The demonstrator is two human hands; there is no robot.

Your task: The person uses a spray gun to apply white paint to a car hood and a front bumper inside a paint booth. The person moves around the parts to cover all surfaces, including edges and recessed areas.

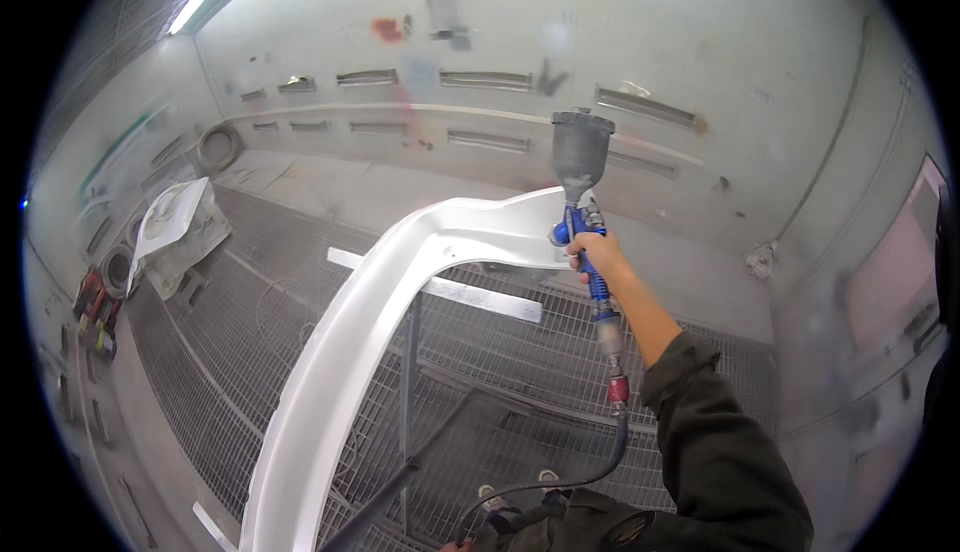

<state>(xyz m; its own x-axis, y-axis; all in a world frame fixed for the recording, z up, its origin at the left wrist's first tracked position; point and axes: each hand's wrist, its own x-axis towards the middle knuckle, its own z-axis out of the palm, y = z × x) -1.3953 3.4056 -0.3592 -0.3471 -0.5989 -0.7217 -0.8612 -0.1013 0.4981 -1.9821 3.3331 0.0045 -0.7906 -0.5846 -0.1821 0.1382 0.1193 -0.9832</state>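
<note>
My right hand [598,255] is closed round the handle of a blue spray gun [592,277], with a dark grey paint cup [581,150] upright on top. From the handle's lower end, past a red coupling [619,389], a black air hose [610,462] curves down and left. At the bottom edge a sliver of my left hand [459,546] shows closed on the hose; most of it is cut off. The gun is at the right end of a long, curved white bumper-like panel [340,337]. Whether gun and panel touch, I cannot tell.
A stand with a white-covered crossbar [485,300] and a grey post [410,382] is under the panel. Metal grating [230,292] covers the floor. Another white panel [175,220] and tyres [216,147] stand at the left. Paint-marked walls [700,42] enclose the space.
</note>
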